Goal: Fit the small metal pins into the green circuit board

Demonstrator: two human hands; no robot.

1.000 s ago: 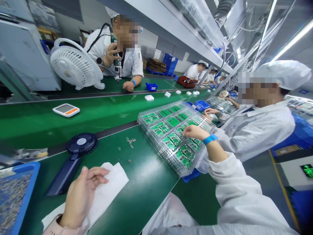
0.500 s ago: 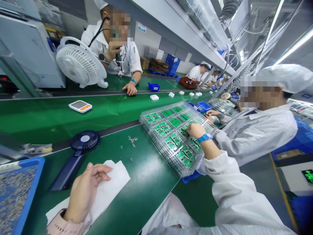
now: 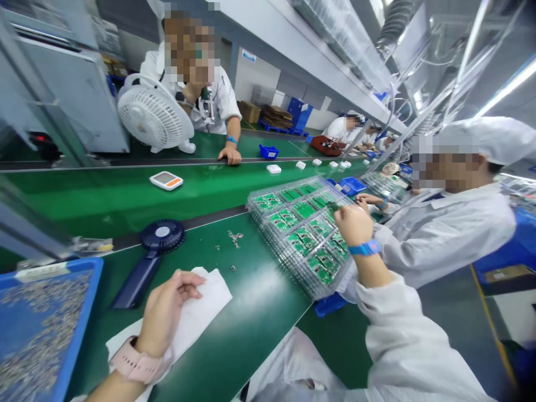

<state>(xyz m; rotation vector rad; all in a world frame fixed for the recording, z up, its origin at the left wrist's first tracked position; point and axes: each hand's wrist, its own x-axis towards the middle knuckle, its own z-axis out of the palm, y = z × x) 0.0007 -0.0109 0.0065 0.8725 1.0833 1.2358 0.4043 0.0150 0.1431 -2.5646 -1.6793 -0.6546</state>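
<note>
My left hand, a pink watch band on its wrist, rests on a white sheet of paper or cloth. Its fingers are loosely curled and apart, with nothing seen in them. Over the right side of a clear plastic tray, my right hand wears a blue wrist strap. Its fingers are pinched on a green circuit board, seen only in part and raised at the tray's compartments. More green circuit boards lie in the tray, which sits on a stack of similar trays.
A blue bin of small metal parts stands left, beside a dark blue handheld fan. Small metal pieces lie mid-table. White devices sit on the green belt. Co-workers sit opposite and at right.
My right hand has lifted and drawn back from the tray compartments with a board in its fingers. The view has shifted slightly; my left hand stays over the white sheet.
</note>
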